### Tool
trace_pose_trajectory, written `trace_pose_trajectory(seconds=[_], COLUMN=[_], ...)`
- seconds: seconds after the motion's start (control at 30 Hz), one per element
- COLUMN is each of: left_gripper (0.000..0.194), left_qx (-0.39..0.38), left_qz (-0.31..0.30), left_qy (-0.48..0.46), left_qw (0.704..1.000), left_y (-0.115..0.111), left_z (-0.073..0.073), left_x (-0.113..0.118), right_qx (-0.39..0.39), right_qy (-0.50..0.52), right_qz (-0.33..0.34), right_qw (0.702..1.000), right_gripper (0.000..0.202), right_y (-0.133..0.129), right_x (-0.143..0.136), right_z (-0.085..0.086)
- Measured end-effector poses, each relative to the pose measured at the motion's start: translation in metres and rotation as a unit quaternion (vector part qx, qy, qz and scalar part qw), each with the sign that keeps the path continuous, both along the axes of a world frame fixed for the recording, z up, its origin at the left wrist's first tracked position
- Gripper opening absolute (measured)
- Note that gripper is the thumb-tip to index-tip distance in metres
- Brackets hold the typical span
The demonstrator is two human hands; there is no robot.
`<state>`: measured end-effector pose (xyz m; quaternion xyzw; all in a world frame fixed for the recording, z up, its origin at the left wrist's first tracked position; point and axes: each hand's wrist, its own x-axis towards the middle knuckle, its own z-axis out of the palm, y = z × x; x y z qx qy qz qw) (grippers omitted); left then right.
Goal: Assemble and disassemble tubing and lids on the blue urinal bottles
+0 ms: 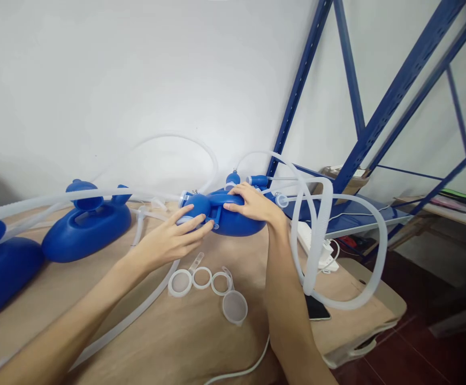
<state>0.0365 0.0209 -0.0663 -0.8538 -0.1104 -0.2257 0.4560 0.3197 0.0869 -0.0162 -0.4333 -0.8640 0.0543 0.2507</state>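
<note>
Both hands (212, 219) on blue container (233, 216)

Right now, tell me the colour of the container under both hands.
Blue container, seen clearly in the head view.

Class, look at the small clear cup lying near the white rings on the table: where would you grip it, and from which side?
Grip the clear cup across its round rim, coming from above. It lies apart from the white rings, its open mouth tilted up, so both sides of the wall seem free for fingertips.
</note>
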Motion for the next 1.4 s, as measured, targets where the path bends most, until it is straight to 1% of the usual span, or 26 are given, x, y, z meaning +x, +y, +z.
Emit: trace_pose_trajectory(seconds=[0.1,0.17,0.3,0.4,0.53,0.6,0.7,0.77,0.83,0.93,1.03,1.13,1.23,1.3,1.4], left_gripper=[0.02,0.028,0.04,0.045,0.045,0.04,0.029,0.03,0.038,0.051,0.056,0.056,0.05,0.048,0.054], left_qx=[0.023,0.03,0.05,0.061,0.07,0.079,0.087,0.065,0.017,-0.048,-0.065,-0.063,-0.042,-0.027,-0.029], left_qz=[0.002,-0.001,0.003,0.014,0.014,0.019,0.038,0.051,0.061,0.053,0.049,0.066,0.074,0.06,0.027], left_qy=[0.002,0.0,-0.008,-0.012,-0.052,-0.059,-0.038,-0.022,-0.007,-0.002,-0.014,-0.026,-0.071,-0.118,-0.178], left_qw=[1.0,1.0,0.999,0.998,0.996,0.995,0.995,0.996,0.998,0.997,0.997,0.996,0.994,0.991,0.983], left_y=[0.002,0.005,0.007,0.008,0.009,0.008,0.004,0.003,0.004,0.01,0.015,0.012,0.002,-0.005,-0.012], left_z=[-0.001,-0.002,-0.003,-0.007,-0.013,-0.012,-0.008,-0.007,-0.01,-0.016,-0.018,-0.011,0.001,0.01,0.023], left_x=[-0.003,-0.007,-0.018,-0.022,-0.016,-0.011,-0.007,-0.007,-0.008,-0.011,-0.012,-0.012,-0.011,-0.012,-0.019], right_qx=[-0.023,-0.039,-0.075,-0.113,-0.18,-0.206,-0.212,-0.209,-0.207,-0.207,-0.206,-0.212,-0.214,-0.192,-0.149], right_qy=[-0.011,-0.009,0.019,0.072,0.133,0.157,0.189,0.201,0.209,0.199,0.182,0.23,0.347,0.422,0.495], right_qz=[-0.005,-0.001,0.062,0.098,0.109,0.114,0.118,0.119,0.121,0.136,0.148,0.142,0.117,0.105,0.092], right_qw=[1.0,0.999,0.995,0.986,0.968,0.959,0.952,0.95,0.948,0.948,0.95,0.939,0.905,0.88,0.851], right_gripper=[0.035,0.037,0.036,0.04,0.046,0.048,0.049,0.048,0.049,0.049,0.049,0.049,0.053,0.052,0.049], right_y=[-0.007,-0.009,-0.007,0.001,0.012,0.016,0.017,0.017,0.017,0.016,0.016,0.019,0.022,0.023,0.023], right_x=[-0.002,-0.005,-0.011,-0.011,-0.007,-0.006,-0.007,-0.01,-0.012,-0.013,-0.012,-0.013,-0.02,-0.026,-0.035], right_z=[0.005,0.006,0.008,0.005,-0.004,-0.007,-0.009,-0.009,-0.009,-0.008,-0.009,-0.014,-0.019,-0.02,-0.018])
